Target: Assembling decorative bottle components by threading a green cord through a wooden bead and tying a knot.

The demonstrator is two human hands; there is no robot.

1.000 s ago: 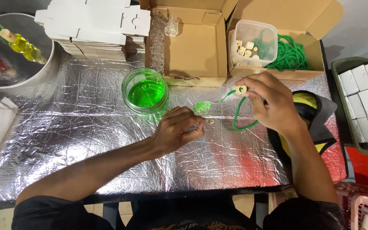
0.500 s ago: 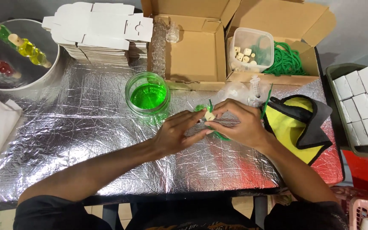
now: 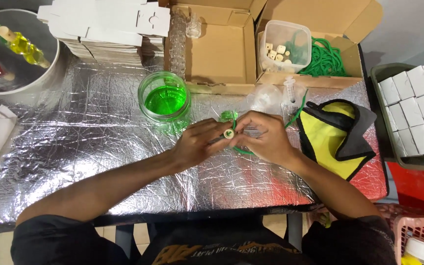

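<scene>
Both hands meet over the middle of the foil-covered table [image 3: 74, 147]. My left hand [image 3: 199, 142] and my right hand [image 3: 261, 137] pinch a small pale ring-shaped bead [image 3: 228, 133] between their fingertips. A thin green cord [image 3: 244, 151] loops out from under my right hand, and a piece of it shows above the fingers. A clear jar of green liquid [image 3: 164, 100] stands just up and left of my left hand.
Two open cardboard boxes [image 3: 217, 49] at the back hold a clear tub of pale beads [image 3: 285, 46] and a green cord bundle [image 3: 326, 60]. Flat white cartons [image 3: 104, 22] are stacked back left. A yellow-black cloth [image 3: 332, 135] lies right, a tray of white boxes [image 3: 418, 113] beyond.
My right hand came down from the bead tub with a bead and green cord and joined my left hand at the table's middle. The camera has drawn closer.
</scene>
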